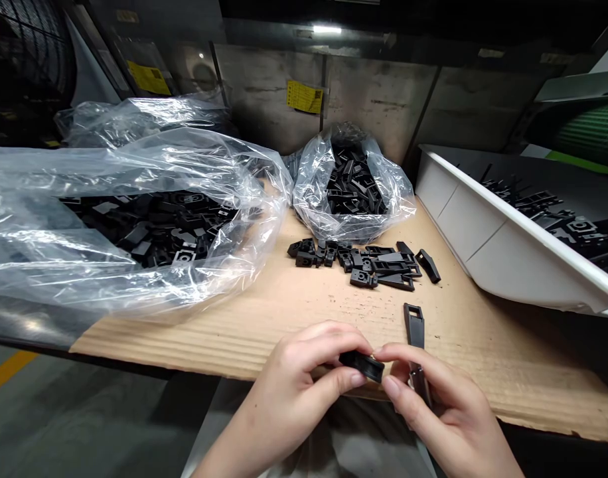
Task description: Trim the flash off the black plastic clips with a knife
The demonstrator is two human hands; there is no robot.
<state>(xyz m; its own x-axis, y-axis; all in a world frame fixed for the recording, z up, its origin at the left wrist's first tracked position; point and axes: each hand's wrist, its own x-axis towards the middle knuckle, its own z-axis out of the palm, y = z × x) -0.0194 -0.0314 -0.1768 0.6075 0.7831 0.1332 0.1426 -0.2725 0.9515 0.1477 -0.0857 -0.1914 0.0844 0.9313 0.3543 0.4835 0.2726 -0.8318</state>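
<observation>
My left hand (308, 372) pinches a small black plastic part (361, 364) between thumb and forefinger, just over the front edge of the cardboard. The thumb and forefinger of my right hand (438, 398) close on the right end of the same part. Anything smaller between those fingertips is too hidden to make out. Behind my right fingers runs a long black lever-like piece (414, 325) with a slot at its far end and a shiny lower end. Whether my right hand also grips this piece, I cannot tell. Further back lies a group of loose black plastic parts (391, 265).
At left, a large clear plastic bag (224, 279) holds many black parts; a smaller open bag (308, 206) of them stands at the back. A white bin (508, 259) with thin black pieces borders the right. Corrugated cardboard (209, 342) covers the table.
</observation>
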